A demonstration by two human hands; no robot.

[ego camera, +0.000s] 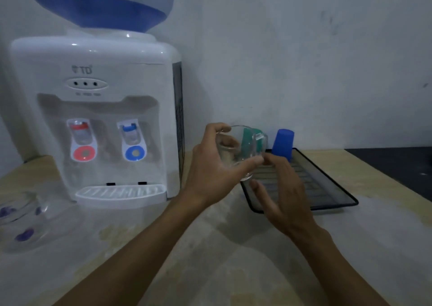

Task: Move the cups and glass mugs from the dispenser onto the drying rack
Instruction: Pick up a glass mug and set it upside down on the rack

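My left hand (211, 165) grips a clear glass mug (243, 152), tilted on its side, in the air just left of the dark drying rack (327, 188). My right hand (280, 193) is under and beside the mug, fingers spread, thumb touching its lower rim. A blue cup (282, 144) stands upside down at the rack's far left corner. A green cup (249, 139) shows through the glass behind the mug. The white water dispenser (98, 118) stands at the left; its drip tray (121, 192) holds nothing.
A clear glass object with purple marks (21, 221) lies on the counter at the far left. The wall runs close behind the dispenser and rack. A dark surface (397, 165) borders the counter at the right.
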